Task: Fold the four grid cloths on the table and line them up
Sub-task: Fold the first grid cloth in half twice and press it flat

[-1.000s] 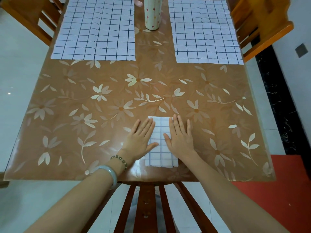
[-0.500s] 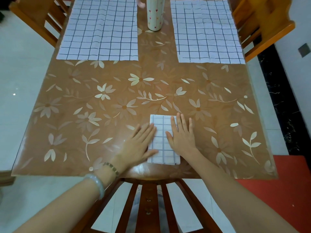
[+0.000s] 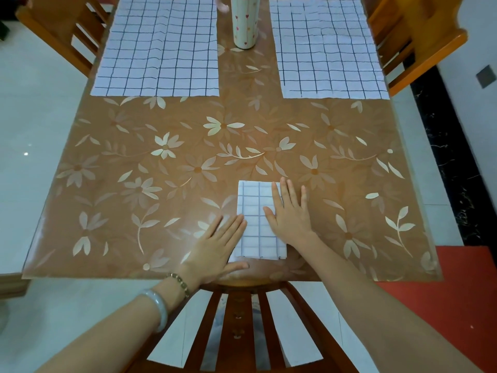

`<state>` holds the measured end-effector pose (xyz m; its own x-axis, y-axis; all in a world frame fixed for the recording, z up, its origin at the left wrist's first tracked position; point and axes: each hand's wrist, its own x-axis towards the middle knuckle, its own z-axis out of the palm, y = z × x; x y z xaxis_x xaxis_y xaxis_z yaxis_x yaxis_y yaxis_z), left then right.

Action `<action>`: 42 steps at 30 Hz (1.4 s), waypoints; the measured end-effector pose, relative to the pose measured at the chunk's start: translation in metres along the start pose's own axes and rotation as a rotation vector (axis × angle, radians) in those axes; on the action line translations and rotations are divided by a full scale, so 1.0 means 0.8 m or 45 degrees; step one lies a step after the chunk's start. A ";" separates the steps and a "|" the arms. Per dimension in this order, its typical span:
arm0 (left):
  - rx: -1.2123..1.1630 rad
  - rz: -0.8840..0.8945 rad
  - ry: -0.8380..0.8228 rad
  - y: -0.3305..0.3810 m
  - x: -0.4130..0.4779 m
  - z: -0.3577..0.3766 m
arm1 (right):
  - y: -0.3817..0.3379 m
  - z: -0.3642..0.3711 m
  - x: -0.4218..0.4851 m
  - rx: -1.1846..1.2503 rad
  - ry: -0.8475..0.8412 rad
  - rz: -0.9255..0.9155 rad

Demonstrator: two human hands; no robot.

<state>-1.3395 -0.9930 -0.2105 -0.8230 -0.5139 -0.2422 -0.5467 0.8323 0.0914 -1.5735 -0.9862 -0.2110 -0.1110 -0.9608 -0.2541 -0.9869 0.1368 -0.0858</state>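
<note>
Folded cloth [image 3: 258, 219] near the front edge of the desk [image 3: 161, 211], lying as a narrow upright rectangle, layered edges showing at its near end. Left hand [image 3: 215, 249] flat and open, fingers together, laid on the desk against the cloth's left side with the fingertips just over its edge and the thumb below its near corner; nothing gripped. Right hand [image 3: 291, 214] also flat and open, palm down over the cloth's right half, fingers spread toward the far edge; nothing gripped. Placed so, probably, to press the creases flat and square the sides, one palm weighting the layers while the other trues the edge.

Two unfolded cloths at the far end: left cloth [image 3: 158, 47] and right cloth [image 3: 328, 49], spread flat and well apart. Between them, a tall spotted cup [image 3: 245, 21], upright. Fourth cloth not separately visible; possibly within the folded stack, but not determinable. Chair back [image 3: 242, 327] below the near edge. Judged stage: early, with two cloths not yet folded.
</note>
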 end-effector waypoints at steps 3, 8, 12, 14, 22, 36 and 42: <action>-0.053 -0.057 -0.022 0.009 -0.013 -0.013 | 0.003 -0.015 -0.004 0.212 -0.001 0.007; -0.979 -0.536 0.304 0.028 0.008 -0.052 | 0.000 -0.045 -0.046 1.050 0.288 0.418; -1.197 -0.970 0.423 0.048 0.047 -0.082 | -0.002 -0.041 -0.063 1.113 0.119 0.539; -1.116 -1.002 0.448 0.053 0.065 -0.083 | -0.005 -0.038 -0.064 1.125 0.081 0.570; -1.346 -1.149 0.376 0.047 0.092 -0.088 | -0.004 -0.036 -0.065 1.223 0.062 0.557; -1.549 -0.732 -0.163 -0.020 -0.067 -0.196 | -0.046 -0.190 -0.047 1.457 -0.617 0.027; -1.736 -0.889 0.019 -0.056 -0.187 -0.197 | -0.148 -0.223 -0.035 1.363 -0.468 -0.069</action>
<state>-1.2164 -0.9862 -0.0265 -0.3460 -0.7182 -0.6037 -0.5274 -0.3833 0.7582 -1.4745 -1.0182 -0.0215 0.1443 -0.8669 -0.4772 -0.3618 0.4026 -0.8408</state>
